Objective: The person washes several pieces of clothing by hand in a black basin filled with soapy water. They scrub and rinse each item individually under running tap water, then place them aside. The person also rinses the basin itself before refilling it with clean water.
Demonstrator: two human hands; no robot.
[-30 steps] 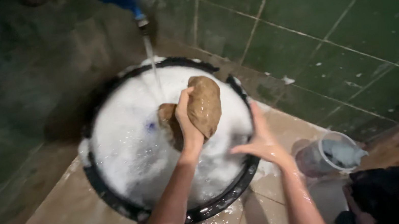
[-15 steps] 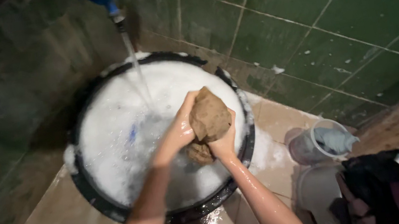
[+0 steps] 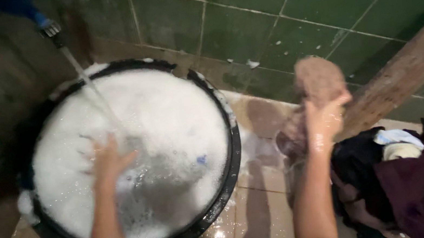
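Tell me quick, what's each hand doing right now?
Left hand: open, fingers spread in the foam of the black basin.
Right hand: closed on the brown cloth, lifted beside the basin.

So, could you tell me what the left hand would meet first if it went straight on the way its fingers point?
Most likely the water stream falling from the tap, just past the fingertips of the left hand. Beyond it lies foam and the far rim of the basin; depth is hard to judge.

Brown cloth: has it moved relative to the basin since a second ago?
Yes. The brown cloth left the foamy basin, now held by the right hand beyond its rim.
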